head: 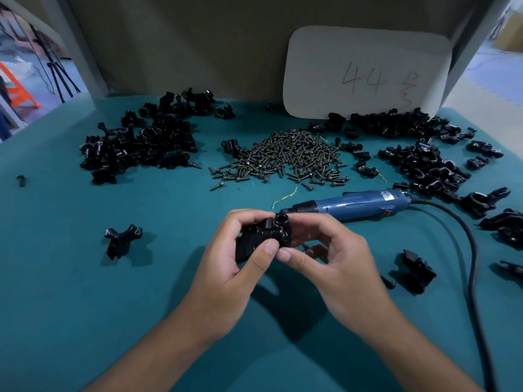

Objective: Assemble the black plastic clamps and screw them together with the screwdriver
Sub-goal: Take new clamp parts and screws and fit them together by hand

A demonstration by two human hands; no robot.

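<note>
Black clamp (pixel 264 239) pinched between left hand (pixel 235 258) and, seemingly, right hand (pixel 334 264).

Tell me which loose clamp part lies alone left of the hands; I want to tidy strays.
The Y-shaped clamp piece lying by itself on the teal table, left of the left hand. The other parts near there sit in the far left pile.

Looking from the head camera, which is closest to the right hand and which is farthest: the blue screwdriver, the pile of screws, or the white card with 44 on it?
From the right hand:
1. Blue screwdriver, lying on the table just behind the hand.
2. Pile of screws, farther back, mid-table.
3. White card, leaning at the back wall.
</note>
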